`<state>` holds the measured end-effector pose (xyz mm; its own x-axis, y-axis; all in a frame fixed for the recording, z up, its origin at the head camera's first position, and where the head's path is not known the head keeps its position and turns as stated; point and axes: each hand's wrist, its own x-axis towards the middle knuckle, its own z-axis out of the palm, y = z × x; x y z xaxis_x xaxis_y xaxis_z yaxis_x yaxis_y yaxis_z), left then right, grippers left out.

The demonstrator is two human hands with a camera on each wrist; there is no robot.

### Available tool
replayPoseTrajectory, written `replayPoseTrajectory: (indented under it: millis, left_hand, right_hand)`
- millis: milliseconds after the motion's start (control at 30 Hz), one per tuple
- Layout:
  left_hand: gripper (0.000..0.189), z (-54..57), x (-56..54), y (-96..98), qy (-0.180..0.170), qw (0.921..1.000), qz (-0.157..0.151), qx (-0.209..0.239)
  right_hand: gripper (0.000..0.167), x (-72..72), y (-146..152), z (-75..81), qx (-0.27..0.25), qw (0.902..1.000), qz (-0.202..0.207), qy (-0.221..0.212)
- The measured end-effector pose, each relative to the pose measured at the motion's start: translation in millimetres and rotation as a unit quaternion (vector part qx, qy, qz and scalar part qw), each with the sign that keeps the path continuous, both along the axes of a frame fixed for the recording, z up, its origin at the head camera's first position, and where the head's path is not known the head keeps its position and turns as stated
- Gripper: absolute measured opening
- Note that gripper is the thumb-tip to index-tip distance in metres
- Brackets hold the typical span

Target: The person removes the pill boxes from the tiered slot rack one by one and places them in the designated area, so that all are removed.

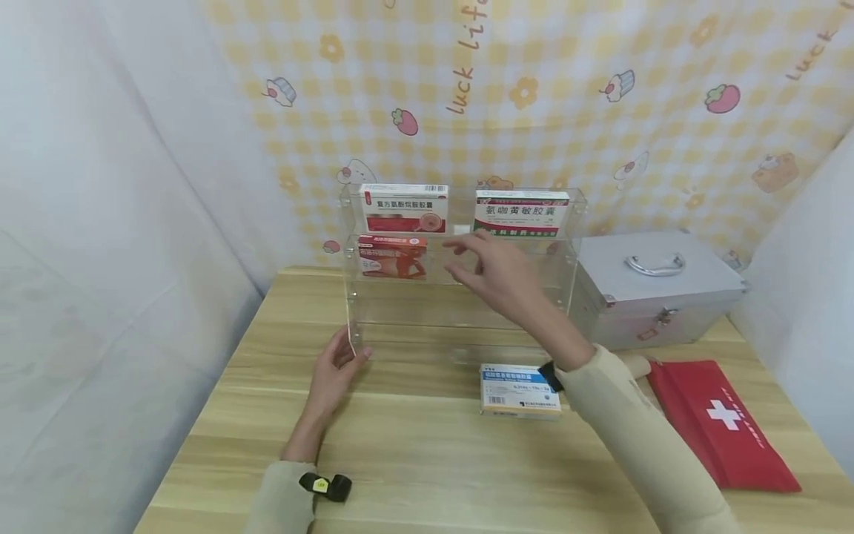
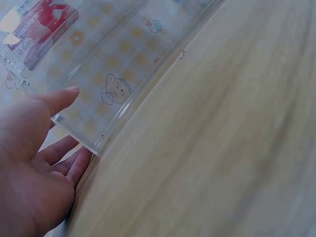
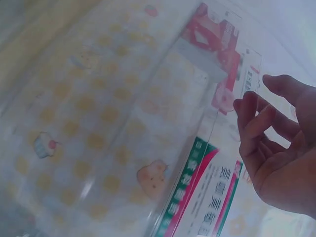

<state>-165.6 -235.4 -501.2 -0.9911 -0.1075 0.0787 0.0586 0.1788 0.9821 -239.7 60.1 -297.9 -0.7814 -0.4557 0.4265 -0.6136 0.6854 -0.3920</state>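
Nearest, the pale sleeves reach over the wood-grained desk [image 1: 400,460], each ending by a black wrist strap [image 1: 325,486], presumably there to carry a camera. A blue-and-white medicine box [image 1: 520,397] lies flat on the desk before the rack, its printed label up, so it can be read from where the person is. To the right, a red first-aid pouch [image 1: 707,430] lies flat with its white cross up, off to the side of both hands.

The left hand [image 1: 333,374] grips the lower left corner of the clear rack [image 1: 414,315], thumb in front and fingers behind the side panel; that low hold probably steadies the light-looking stand. The right hand [image 1: 490,267] hangs before the upper shelves with fingers half bent, thumb and forefinger moderately apart, holding nothing; no contact with a box shows.

On the rack, an orange box [image 1: 392,257] stands at the left of the second shelf. Above it, a red-and-white box [image 1: 404,210] fills the top left, and a green-and-red-edged box [image 1: 521,213] the top right. All three face outward behind the clear front lips, which seem to keep them from sliding off.

Farther right, a silver case [image 1: 660,274] sits closed, handle uppermost. Behind everything hangs a yellow checked cloth [image 1: 520,133].
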Motion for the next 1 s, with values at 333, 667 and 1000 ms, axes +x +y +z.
replayPoseTrajectory:
  millis: [333,667,1000]
  left_hand:
    - [0.064,16.9,6.0,5.2,-0.007,1.0,-0.006,0.001]
    - [0.062,31.0,13.6,7.5,-0.004,0.9999,-0.007,-0.011]
    - [0.063,31.0,14.5,7.8,-0.007,0.9999,-0.005,-0.006]
  right_hand:
    - [0.033,-33.6,-39.0,13.7,0.027,0.996,-0.005,-0.086]
    - [0.033,-38.6,-50.8,12.5,0.027,0.9883,0.005,-0.15]
    - [0.031,-44.8,-47.7,12.2,-0.041,0.9753,0.003,-0.217]
